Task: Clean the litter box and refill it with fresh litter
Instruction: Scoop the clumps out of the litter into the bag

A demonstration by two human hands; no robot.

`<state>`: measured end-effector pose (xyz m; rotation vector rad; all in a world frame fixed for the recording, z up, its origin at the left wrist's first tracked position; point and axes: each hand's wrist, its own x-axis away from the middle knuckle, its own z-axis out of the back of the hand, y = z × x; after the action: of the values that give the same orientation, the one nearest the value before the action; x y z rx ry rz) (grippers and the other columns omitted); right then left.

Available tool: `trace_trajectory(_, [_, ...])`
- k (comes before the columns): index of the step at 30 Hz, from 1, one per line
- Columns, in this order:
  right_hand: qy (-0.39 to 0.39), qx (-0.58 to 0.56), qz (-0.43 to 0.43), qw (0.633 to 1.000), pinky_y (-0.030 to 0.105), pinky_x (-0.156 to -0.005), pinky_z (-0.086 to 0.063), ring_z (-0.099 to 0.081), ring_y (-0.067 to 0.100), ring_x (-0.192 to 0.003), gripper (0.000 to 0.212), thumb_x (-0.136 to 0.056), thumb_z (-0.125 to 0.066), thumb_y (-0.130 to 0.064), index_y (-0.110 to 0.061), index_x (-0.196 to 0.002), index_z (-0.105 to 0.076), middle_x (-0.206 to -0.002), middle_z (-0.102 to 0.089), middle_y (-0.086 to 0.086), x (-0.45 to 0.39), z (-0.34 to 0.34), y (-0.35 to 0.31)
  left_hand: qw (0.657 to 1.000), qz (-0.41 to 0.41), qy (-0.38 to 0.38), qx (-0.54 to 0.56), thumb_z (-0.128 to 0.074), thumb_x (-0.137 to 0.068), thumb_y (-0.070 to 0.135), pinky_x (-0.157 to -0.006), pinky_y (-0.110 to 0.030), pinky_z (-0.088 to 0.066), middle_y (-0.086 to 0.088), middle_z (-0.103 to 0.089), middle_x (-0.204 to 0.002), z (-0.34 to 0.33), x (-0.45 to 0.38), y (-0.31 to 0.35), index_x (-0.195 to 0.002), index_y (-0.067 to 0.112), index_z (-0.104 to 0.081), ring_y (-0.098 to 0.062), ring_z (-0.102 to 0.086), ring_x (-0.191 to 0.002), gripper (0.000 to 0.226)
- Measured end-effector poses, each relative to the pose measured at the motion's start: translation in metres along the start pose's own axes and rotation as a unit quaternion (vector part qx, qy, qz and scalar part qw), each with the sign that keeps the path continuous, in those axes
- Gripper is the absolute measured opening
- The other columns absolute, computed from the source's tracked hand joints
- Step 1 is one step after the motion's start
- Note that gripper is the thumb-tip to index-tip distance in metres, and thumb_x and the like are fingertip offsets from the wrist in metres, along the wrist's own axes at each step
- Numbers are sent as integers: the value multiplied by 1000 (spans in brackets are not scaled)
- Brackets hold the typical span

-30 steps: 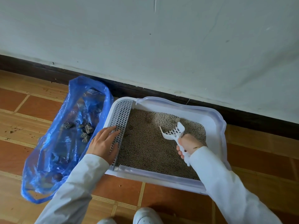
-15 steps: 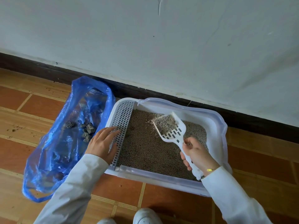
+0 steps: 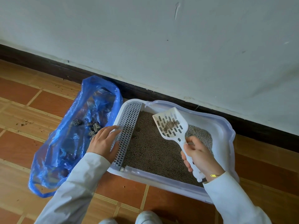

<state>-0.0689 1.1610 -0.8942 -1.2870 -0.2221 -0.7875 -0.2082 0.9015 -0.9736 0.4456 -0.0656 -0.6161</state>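
A white litter box (image 3: 224,131) with brown-grey litter (image 3: 155,152) sits on the floor against the wall. My right hand (image 3: 199,156) grips the handle of a white slotted scoop (image 3: 171,125), held above the litter with a small clump on its blade. Spread flat, my left hand (image 3: 105,143) rests on the grey grated step (image 3: 127,131) along the box's left rim, fingers apart. Left of the box lies an open blue plastic bag (image 3: 69,143) holding several dark clumps (image 3: 95,128).
A dark baseboard (image 3: 178,99) and pale wall run behind the box. The floor is orange-brown tile (image 3: 123,189) with some scattered crumbs at the left. The toes of my white shoes (image 3: 145,217) show at the bottom edge.
My right hand has lifted the scoop out of the litter and drawn it back and up; loose litter has sifted out, leaving a small clump. The left hand has stayed on the grate.
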Motion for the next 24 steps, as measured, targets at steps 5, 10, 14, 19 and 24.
trace_trajectory(5, [-65, 28, 41, 997, 28, -42, -40, -47, 20, -51, 9, -99, -43, -15, -16, -104, -51, -68, -56, 7, -4, -29, -34, 994, 104, 20, -15, -43, -81, 31, -72, -54, -52, -12, -66, -111, 8, 9, -14, -109, 11, -68, -40, -61, -98, 43])
trace_trajectory(10, [-91, 143, 113, 979, 31, -47, -50, -54, 16, -51, 9, -97, -44, -26, -19, -101, -49, -72, -64, 5, -36, -84, -68, 980, 198, 16, -12, -52, -78, 22, -72, -55, -52, -17, -68, -105, 13, 19, -41, -107, 5, -69, -44, -61, -93, 37])
trace_trajectory(14, [-83, 294, 174, 936, 47, -74, -53, -63, 30, -81, 8, -95, -42, -28, -22, -100, -42, -92, -65, 8, -61, -126, -83, 981, 193, 37, -11, -30, -79, 41, -72, -51, -53, -11, -70, -101, 20, 29, -54, -105, 11, -70, -40, -63, -90, 56])
trace_trajectory(19, [-16, 469, 291, 834, 40, -66, -49, -64, 31, -91, 22, -95, -46, -16, -20, -115, -37, -101, -63, 10, -68, -162, -92, 980, 194, 41, -3, -31, -78, 40, -70, -52, -53, -12, -70, -99, 19, 34, -61, -104, 10, -70, -40, -64, -88, 55])
trace_trajectory(24, [47, 560, 375, 737, 36, -67, -37, -55, 31, -91, 40, -93, -40, -6, -17, -131, -36, -104, -54, 13, -71, -175, -91, 983, 182, 34, 15, -44, -80, 28, -67, -46, -55, -8, -70, -99, 10, 36, -54, -106, 12, -69, -37, -65, -84, 39])
